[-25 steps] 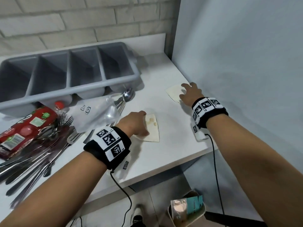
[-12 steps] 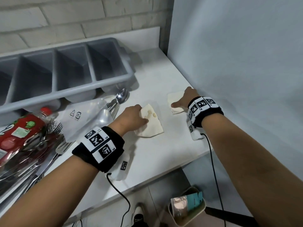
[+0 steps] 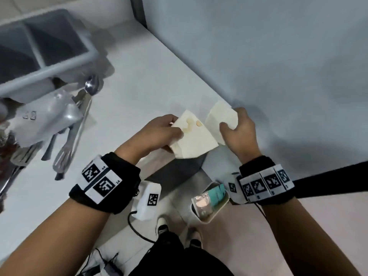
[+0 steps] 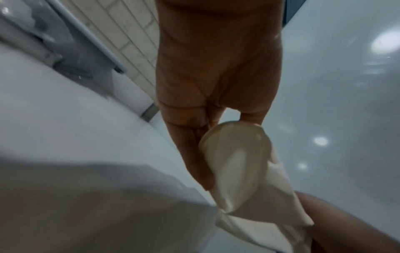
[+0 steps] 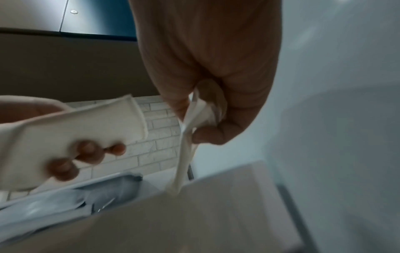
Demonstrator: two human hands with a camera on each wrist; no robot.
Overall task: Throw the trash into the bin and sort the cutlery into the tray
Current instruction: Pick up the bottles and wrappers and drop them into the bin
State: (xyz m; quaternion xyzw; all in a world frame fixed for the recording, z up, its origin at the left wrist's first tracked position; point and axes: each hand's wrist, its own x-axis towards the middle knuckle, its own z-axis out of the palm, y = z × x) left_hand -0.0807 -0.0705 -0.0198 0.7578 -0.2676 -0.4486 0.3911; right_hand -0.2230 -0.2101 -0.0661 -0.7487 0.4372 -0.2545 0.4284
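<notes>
White countertop point(image 3: 127, 108) met a pale grey wall panel point(image 3: 258, 56) at the right, with a whitish brick wall point(image 5: 151, 119) behind. We noted the left hand point(image 3: 157, 132) raised over the counter's front corner, fingers curled around a stained, folded cream paper napkin point(image 3: 193, 140). The right hand point(image 3: 239, 130) gripped a second, unstained folded cream napkin point(image 3: 221, 116) between thumb and fingers, just beside the first. Both napkins were clear of the counter. Below them on the floor stood a small cream-rimmed waste bin point(image 3: 211, 218) holding a teal packet; we saw it almost under the right wrist. At the far left sat the grey plastic compartmented cutlery tray point(image 3: 59, 62), and in front of it a heap of metal cutlery point(image 3: 67, 156) under a crumpled clear plastic bag point(image 3: 45, 120), including one spoon point(image 3: 91, 86).
</notes>
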